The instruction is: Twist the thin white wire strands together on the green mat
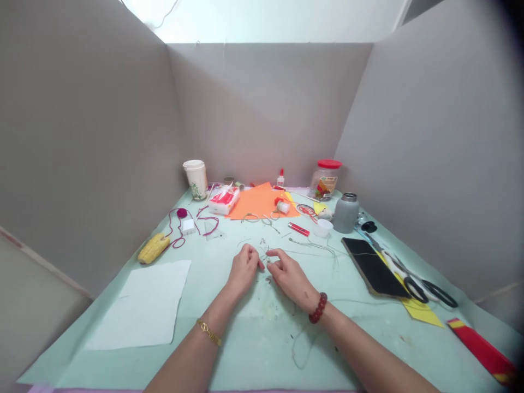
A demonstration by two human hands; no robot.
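My left hand (245, 267) and right hand (290, 275) near thin cord (301, 243).
Left curled, right loosely bent; I cannot tell whether either pinches it.

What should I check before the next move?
1. Left hand and right hand both in view: ok.
2. Something pinched in the fingers: cannot tell, too small to make out.
3. Scissors apart from both hands: ok, lying off to the right.
4. Loose cord clear of the right forearm: not ok, it reaches the forearm's edge.
5. Red lid on the jar: ok.
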